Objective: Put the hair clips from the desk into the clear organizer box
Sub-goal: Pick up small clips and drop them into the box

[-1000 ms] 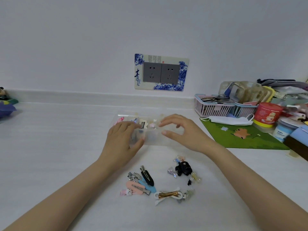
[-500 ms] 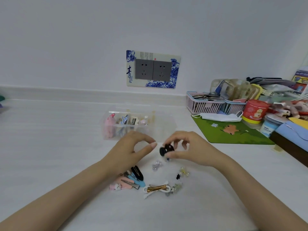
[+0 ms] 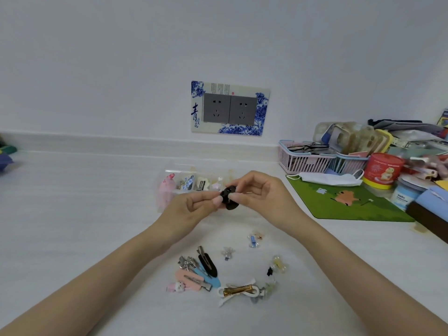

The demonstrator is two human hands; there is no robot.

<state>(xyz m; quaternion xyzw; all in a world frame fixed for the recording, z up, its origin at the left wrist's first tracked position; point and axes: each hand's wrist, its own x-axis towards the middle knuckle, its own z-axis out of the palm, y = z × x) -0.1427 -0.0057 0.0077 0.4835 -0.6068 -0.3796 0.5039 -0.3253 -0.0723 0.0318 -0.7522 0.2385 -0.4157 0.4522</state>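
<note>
In front of the clear organizer box (image 3: 179,171), above the desk (image 3: 97,214), I have the black hair clip (image 3: 228,198) pinched between left hand (image 3: 191,210) and right hand (image 3: 265,198): pickup done, placement pending, I judge; next it needs carrying over a free compartment and letting go.

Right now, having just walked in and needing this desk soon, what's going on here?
A person is sorting hair clips. Both the left hand and the right hand pinch one black hair clip, held in the air just in front of the clear organizer box, which already has a few clips in its compartments. About a dozen more lie loose on the desk nearer the person, among them a pink clip and a white bow clip.
</note>
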